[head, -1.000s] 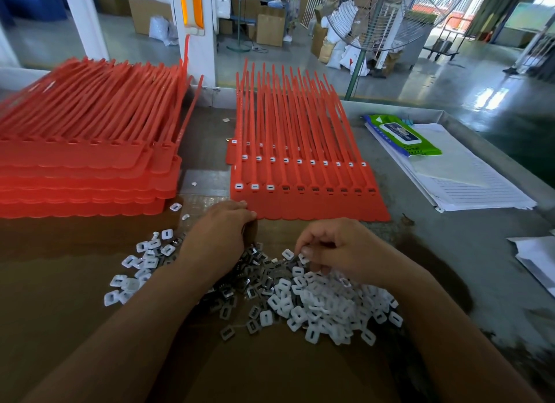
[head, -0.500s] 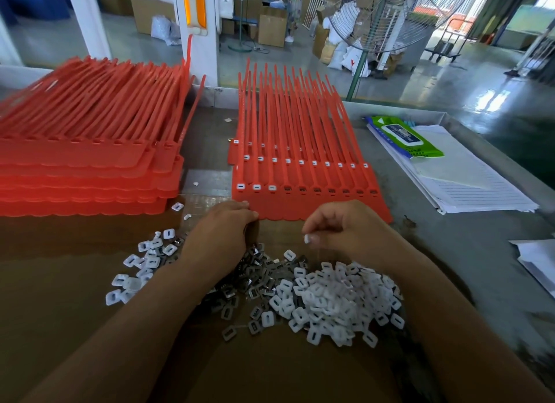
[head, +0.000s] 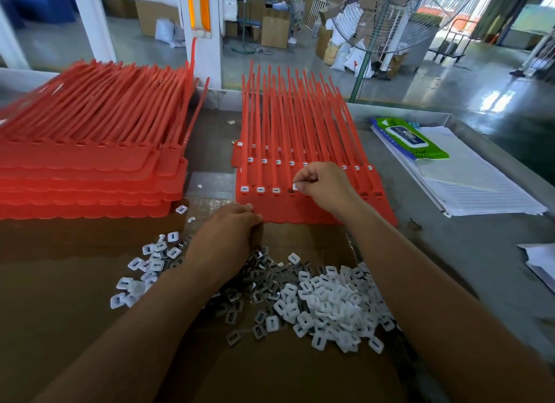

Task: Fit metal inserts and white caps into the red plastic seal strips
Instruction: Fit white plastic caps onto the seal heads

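The right hand [head: 322,189] pinched a white cap [head: 295,186] over the red strip [head: 300,207], likely needing a press next; the left hand's [head: 228,237] hold among metal inserts [head: 258,282] was hidden.

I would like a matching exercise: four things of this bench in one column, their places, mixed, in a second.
1 right hand
2 left hand
3 green packet
4 pile of white caps

A on the white papers
B on the brown cardboard
C above the red strips, pinching one white cap
D at the grey metal inserts

Pairs: 1-C, 2-D, 3-A, 4-B
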The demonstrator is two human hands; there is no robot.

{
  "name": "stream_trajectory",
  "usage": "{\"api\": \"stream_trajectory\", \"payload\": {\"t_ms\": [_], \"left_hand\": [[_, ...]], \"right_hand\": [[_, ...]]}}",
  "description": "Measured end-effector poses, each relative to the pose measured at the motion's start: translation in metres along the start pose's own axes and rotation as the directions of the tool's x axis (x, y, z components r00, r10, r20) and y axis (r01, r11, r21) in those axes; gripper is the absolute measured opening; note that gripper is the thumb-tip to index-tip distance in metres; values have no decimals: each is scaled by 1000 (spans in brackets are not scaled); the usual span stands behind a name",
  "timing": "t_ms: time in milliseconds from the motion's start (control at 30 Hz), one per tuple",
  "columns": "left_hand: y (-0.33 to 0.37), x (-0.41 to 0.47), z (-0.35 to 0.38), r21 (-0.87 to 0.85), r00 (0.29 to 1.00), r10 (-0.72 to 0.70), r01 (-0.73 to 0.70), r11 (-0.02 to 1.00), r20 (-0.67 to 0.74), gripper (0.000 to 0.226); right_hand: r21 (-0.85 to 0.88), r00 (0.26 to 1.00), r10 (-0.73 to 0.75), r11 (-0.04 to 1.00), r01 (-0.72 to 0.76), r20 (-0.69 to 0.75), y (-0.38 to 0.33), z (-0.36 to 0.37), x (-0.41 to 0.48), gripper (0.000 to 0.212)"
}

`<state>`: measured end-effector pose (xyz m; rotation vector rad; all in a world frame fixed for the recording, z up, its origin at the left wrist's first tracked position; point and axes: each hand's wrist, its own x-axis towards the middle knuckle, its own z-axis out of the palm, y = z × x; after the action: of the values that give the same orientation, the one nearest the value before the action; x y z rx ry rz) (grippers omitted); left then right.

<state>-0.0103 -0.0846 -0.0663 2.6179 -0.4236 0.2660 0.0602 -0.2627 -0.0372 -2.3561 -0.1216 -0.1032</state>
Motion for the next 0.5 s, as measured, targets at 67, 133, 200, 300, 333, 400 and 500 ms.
{"api": "stream_trajectory", "payload": {"t_ms": [67,133,200,300,333,400,500], "left_hand": [[1,0,0,4,1000,-1,1,1000,-1,37],[1,0,0,9,1000,4,-4,1000,-3,37],[1,1,0,1,1000,8,-8,1000,-10,36],[1,0,0,-13,1000,17,-17,1000,-17,34],[1,0,-1,-12,1000,19,-19,1000,-17,34],[1,0,-1,-4,1000,16,-16,1000,-9,35],[1,1,-1,0,1000,5,-5,1000,3,36]], "right_hand": [[-8,1000,24,1000,-24,10,1,4,5,12],[-48,999,28,998,-27,29,1,6,8,8],[-92,999,22,996,-17,46,2,8,10,8],[-130,997,31,991,-22,70,1,9,12,8],[-137,996,38,990,-27,78,1,9,12,9],[-139,994,58,989,-45,90,0,9,13,8],[-155,992,83,986,-68,93,-2,8,14,9]]}}
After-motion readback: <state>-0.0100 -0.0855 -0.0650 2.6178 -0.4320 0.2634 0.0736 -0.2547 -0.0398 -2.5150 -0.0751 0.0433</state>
